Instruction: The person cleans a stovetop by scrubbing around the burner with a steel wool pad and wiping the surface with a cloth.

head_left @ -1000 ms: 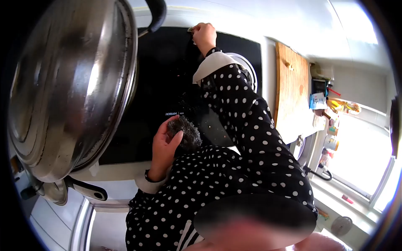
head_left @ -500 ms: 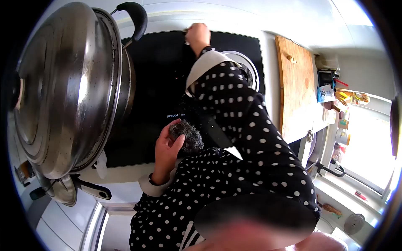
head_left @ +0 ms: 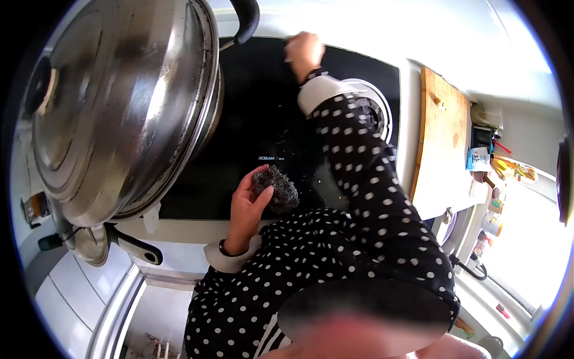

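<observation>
My left hand [head_left: 244,210] is closed round a dark steel wool scourer [head_left: 278,189], with the thumb on top of it. It stays over the front edge of the black glass cooktop [head_left: 254,113], just below the printed brand name. At the back edge of the cooktop, my right hand [head_left: 305,52] is bent down with its fingers curled. Motion smears them, and whatever they hold is hidden. Pale crumbs [head_left: 320,181] lie scattered on the glass near the scourer. Beside my right sleeve is a round burner ring [head_left: 382,110], partly covered by the arm.
A large lidded steel pot [head_left: 128,102] takes up the left side, its black handle [head_left: 245,21] jutting over the back. Below it sits a smaller pan with a black handle [head_left: 136,245]. Right of the cooktop lies a wooden cutting board [head_left: 442,134]; a window [head_left: 520,233] is beyond.
The view has shifted, so the pot and cooktop appear further right. My right hand stays at the cooktop's back edge, now blurred. My left hand still grips the scourer.
</observation>
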Demonstrator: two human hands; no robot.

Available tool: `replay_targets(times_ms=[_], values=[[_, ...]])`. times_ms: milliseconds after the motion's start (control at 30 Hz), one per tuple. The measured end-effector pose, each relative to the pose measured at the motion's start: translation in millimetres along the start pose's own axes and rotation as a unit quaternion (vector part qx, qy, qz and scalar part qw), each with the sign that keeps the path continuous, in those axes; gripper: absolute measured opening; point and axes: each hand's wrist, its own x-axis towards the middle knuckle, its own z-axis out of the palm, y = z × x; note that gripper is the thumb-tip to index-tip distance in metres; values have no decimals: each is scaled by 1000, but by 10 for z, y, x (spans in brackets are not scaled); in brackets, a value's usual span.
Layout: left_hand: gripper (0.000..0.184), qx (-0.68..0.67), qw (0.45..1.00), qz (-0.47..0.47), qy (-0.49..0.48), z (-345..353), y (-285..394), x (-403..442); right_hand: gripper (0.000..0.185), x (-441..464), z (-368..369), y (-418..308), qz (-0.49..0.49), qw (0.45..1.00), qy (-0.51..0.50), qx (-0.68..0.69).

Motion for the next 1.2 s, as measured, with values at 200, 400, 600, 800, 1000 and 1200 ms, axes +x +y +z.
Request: replay_targets(times_ms=[200,400,600,800,1000,1200], values=[[41,-26,999,25,8,-22,69,-72,10,-913,-109,-171,-109,966,-40,230],[41,-27,999,26,34,-121,1,-106,13,-44,-8,218,-62,983,38,167],[42,-67,997,25,7,-67,0,-93,11,-512,-146,285,-91,986,34,135],[41,-45,998,23,23,-147,12,-95,10,-6,-28,202,-99,982,85,135],[40,-43,999,26,2,-169,60,-62,11,-110,-3,210,-137,978,58,143],[41,-60,998,21,28,-234,30,-85,11,-163,7,88,-127,981,64,135]])
